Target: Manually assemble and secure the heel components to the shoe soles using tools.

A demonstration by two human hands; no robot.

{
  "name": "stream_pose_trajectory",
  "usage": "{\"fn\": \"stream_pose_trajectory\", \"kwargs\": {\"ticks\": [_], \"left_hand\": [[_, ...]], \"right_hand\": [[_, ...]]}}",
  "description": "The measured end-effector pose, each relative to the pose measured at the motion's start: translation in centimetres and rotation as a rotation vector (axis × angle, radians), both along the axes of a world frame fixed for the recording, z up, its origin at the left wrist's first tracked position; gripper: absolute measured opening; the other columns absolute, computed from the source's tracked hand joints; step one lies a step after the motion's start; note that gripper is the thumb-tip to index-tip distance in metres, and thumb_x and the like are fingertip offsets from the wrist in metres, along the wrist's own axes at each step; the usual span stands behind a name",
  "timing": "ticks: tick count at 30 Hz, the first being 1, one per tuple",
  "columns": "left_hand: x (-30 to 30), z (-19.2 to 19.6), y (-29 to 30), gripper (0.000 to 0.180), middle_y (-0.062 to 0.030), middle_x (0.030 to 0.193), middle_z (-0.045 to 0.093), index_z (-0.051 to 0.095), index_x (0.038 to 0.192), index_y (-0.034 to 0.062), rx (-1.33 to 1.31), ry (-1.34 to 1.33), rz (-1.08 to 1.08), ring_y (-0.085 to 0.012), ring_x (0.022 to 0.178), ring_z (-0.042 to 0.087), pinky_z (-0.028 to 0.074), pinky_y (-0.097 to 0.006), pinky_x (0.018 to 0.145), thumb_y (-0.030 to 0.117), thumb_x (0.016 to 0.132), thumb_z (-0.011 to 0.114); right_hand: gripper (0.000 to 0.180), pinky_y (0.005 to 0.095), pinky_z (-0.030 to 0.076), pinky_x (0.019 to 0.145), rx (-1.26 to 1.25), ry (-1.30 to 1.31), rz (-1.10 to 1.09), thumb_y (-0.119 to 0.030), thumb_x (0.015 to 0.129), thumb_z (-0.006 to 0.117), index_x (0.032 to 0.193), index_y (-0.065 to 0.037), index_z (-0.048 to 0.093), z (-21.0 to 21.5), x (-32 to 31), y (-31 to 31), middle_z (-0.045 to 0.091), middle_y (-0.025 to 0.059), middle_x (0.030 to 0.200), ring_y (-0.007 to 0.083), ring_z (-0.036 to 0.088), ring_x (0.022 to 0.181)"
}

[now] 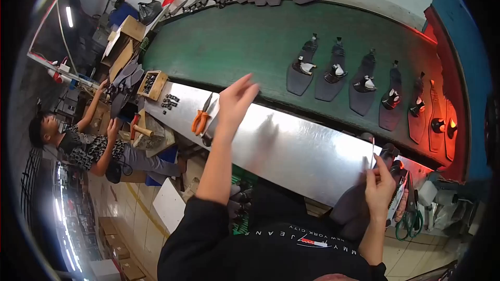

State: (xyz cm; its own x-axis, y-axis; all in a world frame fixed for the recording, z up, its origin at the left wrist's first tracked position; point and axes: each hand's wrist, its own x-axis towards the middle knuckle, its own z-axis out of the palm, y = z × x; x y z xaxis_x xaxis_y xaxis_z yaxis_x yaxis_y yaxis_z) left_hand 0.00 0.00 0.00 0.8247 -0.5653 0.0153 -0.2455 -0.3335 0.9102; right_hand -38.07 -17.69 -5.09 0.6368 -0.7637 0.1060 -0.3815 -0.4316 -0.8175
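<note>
My left hand [238, 101] hovers over the far edge of the metal bench [291, 148], near the green conveyor belt [224, 47]. Its fingers are stretched out, slightly blurred, with nothing seen between them. At the bench's right end my right hand [380, 190] is closed around a thin, pale stick-like tool [373, 151] that points upward; its exact kind is unclear. Beside that hand are dark shoe parts [351, 203]. Orange-handled pliers [200, 120] lie on the bench left of my left forearm.
Grey sandal soles with straps [333, 75] stand in a row on the belt, toward a red-lit blue housing [466, 62]. Small black pieces [170, 103] lie by a wooden box [152, 85]. Green-handled scissors [410, 218] hang right. At left, a person [99, 145] handles soles near a hammer [139, 128].
</note>
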Motion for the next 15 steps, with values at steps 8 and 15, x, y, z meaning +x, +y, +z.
{"fn": "stream_pose_trajectory", "kwargs": {"ticks": [8,15], "left_hand": [[8.6,-9.2,-12.3,0.037,-0.0181,0.137,0.050,0.068,0.114,0.0136,0.240,-0.678,-0.091,-0.0409,0.133,0.038,0.034,-0.045,0.106,0.032,0.082,0.070],[5.4,-10.7,-11.9,0.041,-0.0190,0.130,0.055,0.070,0.106,0.0112,0.209,-0.577,0.007,-0.0421,0.129,0.041,0.027,-0.056,0.107,0.041,0.078,0.071]], "right_hand": [[0.040,0.0342,0.046,0.058,-0.074,0.123,-0.065,-0.001,0.081,0.060,0.120,-0.008,0.061,1.6,2.7,0.9,0.058,0.0126,0.067,0.0237,0.056,0.056],[0.019,0.0331,0.043,0.053,-0.216,0.090,-0.105,-0.004,0.084,0.063,0.102,-0.007,0.065,0.4,2.7,0.3,0.057,0.0098,0.064,0.0215,0.055,0.054]]}}
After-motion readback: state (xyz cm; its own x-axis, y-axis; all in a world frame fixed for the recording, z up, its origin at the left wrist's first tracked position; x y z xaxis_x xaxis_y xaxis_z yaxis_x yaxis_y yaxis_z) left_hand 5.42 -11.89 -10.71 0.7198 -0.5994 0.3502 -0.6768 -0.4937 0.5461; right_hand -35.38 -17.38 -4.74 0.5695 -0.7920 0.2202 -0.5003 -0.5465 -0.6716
